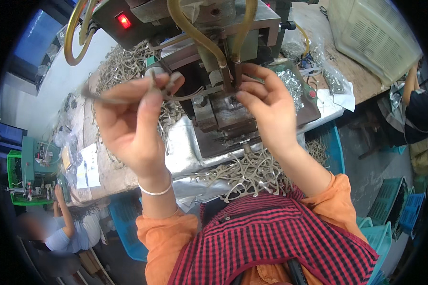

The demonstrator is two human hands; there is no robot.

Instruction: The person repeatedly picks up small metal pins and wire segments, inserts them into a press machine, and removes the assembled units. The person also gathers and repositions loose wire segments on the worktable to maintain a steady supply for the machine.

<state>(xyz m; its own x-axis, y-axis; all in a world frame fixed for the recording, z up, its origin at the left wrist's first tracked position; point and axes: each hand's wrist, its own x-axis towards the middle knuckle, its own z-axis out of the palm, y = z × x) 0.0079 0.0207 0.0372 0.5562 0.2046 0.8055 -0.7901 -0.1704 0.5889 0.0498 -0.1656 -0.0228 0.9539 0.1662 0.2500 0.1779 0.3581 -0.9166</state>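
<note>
My left hand (137,124), a white band at its wrist, pinches a thin curved metal piece (184,98). The piece is blurred near my fingers, and its bent end reaches toward the clamp block of the bench machine (221,114). My right hand (273,109) is at the other side of that block, thumb and fingers bent close together beside the two upright metal rods (232,76). Whatever lies between those fingertips is too small or hidden to make out. Hoses (199,34) run down to the rods.
Heaped metal pieces lie behind my left hand (123,66) and in front of the machine (252,173). Tiny silver parts (289,85) sit on the right of its base. A pale crate (371,38) stands back right; blue bins (128,223) flank me. Other people work at both sides.
</note>
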